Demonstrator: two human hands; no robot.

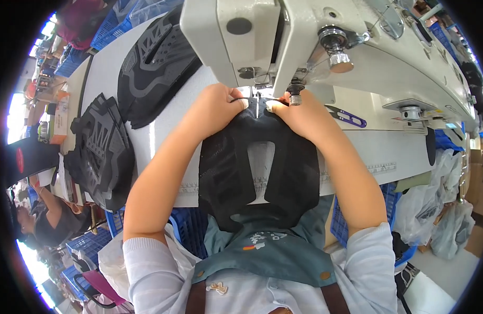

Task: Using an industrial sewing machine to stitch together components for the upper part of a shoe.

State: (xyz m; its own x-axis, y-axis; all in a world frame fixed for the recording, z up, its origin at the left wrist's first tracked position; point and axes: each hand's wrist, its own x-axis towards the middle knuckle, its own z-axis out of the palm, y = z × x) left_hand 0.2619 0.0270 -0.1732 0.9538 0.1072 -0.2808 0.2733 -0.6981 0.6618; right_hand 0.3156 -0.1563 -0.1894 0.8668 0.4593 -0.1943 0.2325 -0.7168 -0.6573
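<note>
A black shoe upper piece (225, 162), cut with a long opening in its middle, lies on the sewing machine's bed and hangs over the front edge toward my lap. Its far edge sits right under the needle area of the white sewing machine (210, 47). My left hand (220, 107) pinches that edge from the left, thumb on top. From the other side my right hand (299, 112) grips it too, thumb on top and fingers partly hidden behind the machine's parts. Between both thumbs a narrow light slit shows in the piece.
Purple-handled thread snips (348, 116) lie right of my right hand. Stacks of black patterned shoe uppers (157, 68) and more cut pieces (102, 152) cover the table's left. Blue baskets (189, 230) stand below the edge; plastic bags (430, 193) are at right. Another person (47, 214) sits far left.
</note>
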